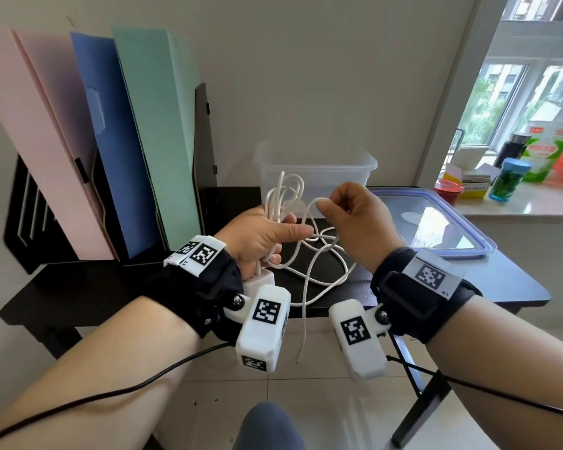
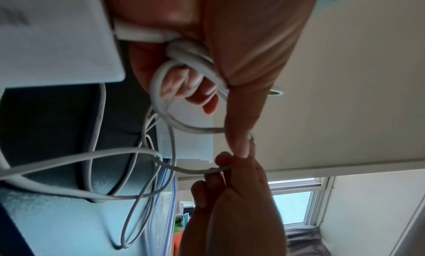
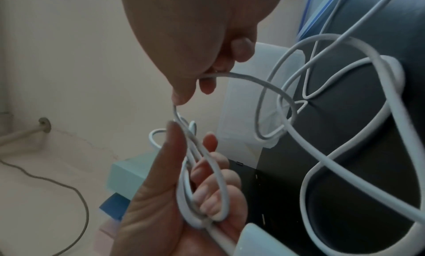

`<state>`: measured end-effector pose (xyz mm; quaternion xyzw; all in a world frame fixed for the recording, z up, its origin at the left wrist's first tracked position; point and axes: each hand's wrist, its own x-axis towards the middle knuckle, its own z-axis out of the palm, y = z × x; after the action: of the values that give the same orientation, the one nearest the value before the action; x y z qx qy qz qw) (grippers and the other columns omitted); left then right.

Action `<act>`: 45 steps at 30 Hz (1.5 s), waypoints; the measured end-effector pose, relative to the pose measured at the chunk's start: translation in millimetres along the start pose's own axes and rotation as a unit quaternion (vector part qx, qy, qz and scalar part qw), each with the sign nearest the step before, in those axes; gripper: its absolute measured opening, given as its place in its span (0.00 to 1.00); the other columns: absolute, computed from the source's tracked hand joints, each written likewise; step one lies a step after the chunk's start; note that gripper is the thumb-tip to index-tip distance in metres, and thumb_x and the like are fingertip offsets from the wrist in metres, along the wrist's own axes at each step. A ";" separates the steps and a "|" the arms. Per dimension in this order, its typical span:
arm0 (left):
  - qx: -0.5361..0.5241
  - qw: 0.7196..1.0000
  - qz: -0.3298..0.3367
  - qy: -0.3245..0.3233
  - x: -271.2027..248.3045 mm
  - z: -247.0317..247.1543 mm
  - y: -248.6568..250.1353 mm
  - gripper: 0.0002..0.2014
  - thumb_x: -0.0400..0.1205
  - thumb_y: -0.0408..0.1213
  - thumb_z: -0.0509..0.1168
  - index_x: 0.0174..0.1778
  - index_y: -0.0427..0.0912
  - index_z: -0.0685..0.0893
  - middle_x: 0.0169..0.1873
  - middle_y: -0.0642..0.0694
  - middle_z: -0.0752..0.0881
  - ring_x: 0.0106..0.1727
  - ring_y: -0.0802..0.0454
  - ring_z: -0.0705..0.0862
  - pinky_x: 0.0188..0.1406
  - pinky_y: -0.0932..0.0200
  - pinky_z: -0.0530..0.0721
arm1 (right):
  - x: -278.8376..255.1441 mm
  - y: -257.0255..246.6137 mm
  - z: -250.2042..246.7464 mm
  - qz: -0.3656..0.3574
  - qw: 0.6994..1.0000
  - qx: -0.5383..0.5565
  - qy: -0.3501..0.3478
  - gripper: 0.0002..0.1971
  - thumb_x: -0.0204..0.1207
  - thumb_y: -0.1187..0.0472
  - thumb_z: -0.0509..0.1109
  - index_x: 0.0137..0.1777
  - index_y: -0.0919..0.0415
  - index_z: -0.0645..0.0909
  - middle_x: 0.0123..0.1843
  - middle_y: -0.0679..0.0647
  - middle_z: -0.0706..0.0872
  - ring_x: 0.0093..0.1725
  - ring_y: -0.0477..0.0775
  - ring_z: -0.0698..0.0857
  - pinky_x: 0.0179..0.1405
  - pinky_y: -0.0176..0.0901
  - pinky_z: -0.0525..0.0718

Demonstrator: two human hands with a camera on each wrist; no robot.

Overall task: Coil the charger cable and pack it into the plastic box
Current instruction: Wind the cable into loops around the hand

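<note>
Nearest the body, a loose tail of the white charger cable (image 1: 309,254) hangs off the front edge of the black tabletop (image 1: 488,280) and dangles toward the floor; several slack turns lie tangled on the tabletop between the wrists. This part is not yet coiled.

Above it, the left hand (image 1: 260,241) is closed around a bundle of finished loops, its fingers curled through them and the thumb laid across to pin them. The white charger block (image 1: 260,279) sits at the heel of this hand, probably as the fixed end from which the coil is built. In the left wrist view the loops (image 2: 188,63) crowd tightly under the thumb.

The right hand (image 1: 351,216), just beside the left, pinches one strand between thumb and forefinger and holds it up in an arch. It appears to be feeding the next turn to the bundle, while keeping the strand clear of the slack below. That slack crosses itself in places, so it may snag as it is drawn in.

Behind the hands stands the clear plastic box (image 1: 316,167), open at the top. Nothing can be made out inside it, though the raised loops hide part of its front wall. Its blue-rimmed lid (image 1: 436,228) lies flat on the tabletop to the right, leaving the box ready to receive the coil. Coloured file folders (image 1: 104,141) lean in a rack at the far left.
</note>
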<state>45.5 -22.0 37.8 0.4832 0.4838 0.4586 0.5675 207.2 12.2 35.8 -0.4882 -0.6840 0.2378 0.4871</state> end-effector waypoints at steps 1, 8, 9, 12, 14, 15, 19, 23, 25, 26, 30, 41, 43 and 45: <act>0.016 1.000 0.001 -0.005 0.1 1.2 -0.8 0.18 0.64 0.31 0.77 0.41 0.43 0.74 0.26 0.49 0.73 0.15 0.60 0.67 0.14 0.66 0.66 | -0.9 -1.9 0.5 0.000 1.000 -0.005 0.004 0.14 0.73 0.52 0.71 0.32 0.51 0.70 0.26 0.44 0.73 0.26 0.45 0.70 0.29 0.36 0.71; 0.063 0.998 0.007 0.010 0.5 7.9 -6.2 0.07 0.74 0.23 0.67 0.38 0.40 0.80 0.30 0.45 0.77 0.19 0.59 0.71 0.17 0.64 0.70 | -1.7 -9.6 2.4 0.009 1.000 -0.029 -0.006 0.14 0.73 0.49 0.71 0.33 0.53 0.72 0.27 0.46 0.75 0.26 0.47 0.72 0.26 0.37 0.72; 0.047 0.999 0.007 0.022 1.0 8.4 -7.6 0.07 0.75 0.23 0.65 0.38 0.39 0.80 0.30 0.44 0.76 0.19 0.59 0.69 0.16 0.65 0.69 | -1.2 -9.5 1.4 0.005 0.999 -0.037 -0.014 0.12 0.73 0.50 0.71 0.34 0.53 0.74 0.27 0.46 0.75 0.26 0.46 0.72 0.26 0.35 0.72; 0.002 0.999 0.007 0.047 2.2 7.7 -9.3 0.07 0.77 0.23 0.61 0.36 0.37 0.80 0.28 0.44 0.72 0.20 0.57 0.64 0.15 0.65 0.66 | -0.5 -4.6 -1.2 0.012 0.998 -0.045 -0.036 0.06 0.72 0.57 0.72 0.38 0.57 0.79 0.29 0.46 0.78 0.28 0.46 0.75 0.31 0.37 0.77; -0.010 0.999 0.013 0.043 2.4 7.2 -9.0 0.08 0.77 0.22 0.58 0.37 0.35 0.80 0.27 0.42 0.71 0.20 0.56 0.64 0.15 0.65 0.66 | -1.5 -0.4 -2.1 0.028 0.998 -0.023 -0.045 0.04 0.71 0.61 0.73 0.38 0.59 0.82 0.29 0.48 0.80 0.29 0.49 0.77 0.37 0.47 0.82; -0.012 0.999 0.017 0.040 2.2 7.5 -8.9 0.08 0.77 0.22 0.58 0.38 0.35 0.81 0.28 0.41 0.71 0.19 0.56 0.64 0.14 0.65 0.66 | -2.2 0.6 -2.3 0.037 0.998 -0.001 -0.045 0.03 0.70 0.62 0.73 0.37 0.59 0.82 0.28 0.49 0.81 0.28 0.50 0.78 0.39 0.50 0.84; -0.010 0.999 0.020 0.026 3.9 8.8 -11.3 0.11 0.78 0.23 0.60 0.53 0.35 0.83 0.29 0.44 0.74 0.19 0.59 0.66 0.17 0.65 0.69 | -3.9 -5.7 -2.8 0.067 0.988 0.131 -0.037 0.06 0.72 0.64 0.72 0.35 0.58 0.80 0.27 0.55 0.81 0.26 0.53 0.78 0.35 0.50 0.85; 0.009 1.000 0.021 0.003 3.4 12.4 -12.3 0.09 0.77 0.25 0.64 0.50 0.38 0.85 0.26 0.47 0.75 0.22 0.58 0.69 0.20 0.63 0.70 | -3.9 -17.2 -0.3 0.069 0.976 0.204 -0.044 0.07 0.74 0.65 0.71 0.35 0.62 0.79 0.29 0.61 0.81 0.26 0.55 0.79 0.25 0.42 0.83; 0.019 0.999 0.039 0.000 3.9 13.2 -13.0 0.06 0.76 0.27 0.67 0.38 0.42 0.86 0.26 0.46 0.78 0.23 0.56 0.71 0.23 0.61 0.70 | -4.4 -22.8 2.4 0.067 0.971 0.224 -0.054 0.07 0.74 0.66 0.71 0.35 0.62 0.78 0.28 0.61 0.81 0.27 0.57 0.81 0.26 0.44 0.86; 0.029 0.998 0.050 0.004 4.9 12.3 -13.5 0.07 0.74 0.30 0.69 0.33 0.45 0.87 0.26 0.45 0.79 0.25 0.54 0.72 0.25 0.59 0.70 | -4.8 -25.3 3.2 0.062 0.970 0.228 -0.057 0.07 0.73 0.67 0.71 0.35 0.62 0.78 0.27 0.59 0.81 0.27 0.57 0.81 0.30 0.49 0.88; 0.069 0.995 0.075 0.018 6.2 8.2 -13.5 0.09 0.72 0.36 0.71 0.27 0.49 0.89 0.28 0.47 0.83 0.31 0.51 0.77 0.32 0.56 0.74 | -6.1 -22.2 4.3 0.043 0.970 0.234 -0.056 0.07 0.73 0.65 0.73 0.34 0.60 0.79 0.23 0.50 0.83 0.22 0.47 0.80 0.25 0.42 0.85; -0.056 0.989 0.137 0.030 1.0 9.5 -7.7 0.09 0.81 0.29 0.61 0.37 0.40 0.83 0.30 0.47 0.84 0.31 0.56 0.83 0.33 0.65 0.83 | -15.2 4.0 5.8 -0.004 0.965 -0.176 -0.194 0.07 0.71 0.62 0.71 0.48 0.54 0.85 0.43 0.48 0.87 0.42 0.47 0.81 0.37 0.32 0.75; -0.059 0.989 0.136 0.021 1.2 8.3 -7.5 0.09 0.82 0.29 0.61 0.38 0.41 0.83 0.33 0.46 0.86 0.35 0.54 0.85 0.37 0.62 0.83 | -15.9 3.7 5.1 -0.016 0.958 -0.209 -0.197 0.06 0.72 0.59 0.70 0.48 0.54 0.86 0.44 0.49 0.87 0.44 0.49 0.82 0.42 0.37 0.74; -0.078 0.988 0.133 0.013 0.8 7.4 -7.2 0.09 0.82 0.29 0.60 0.38 0.40 0.83 0.32 0.45 0.87 0.37 0.52 0.86 0.41 0.60 0.85 | -14.7 5.4 5.9 -0.028 0.949 -0.241 -0.200 0.07 0.72 0.59 0.70 0.48 0.53 0.86 0.43 0.50 0.87 0.43 0.51 0.82 0.42 0.38 0.75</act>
<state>53.3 -22.8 31.0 0.4912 0.3854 0.5725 0.5314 205.0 2.1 22.7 -0.5140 -0.8177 0.1451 0.2148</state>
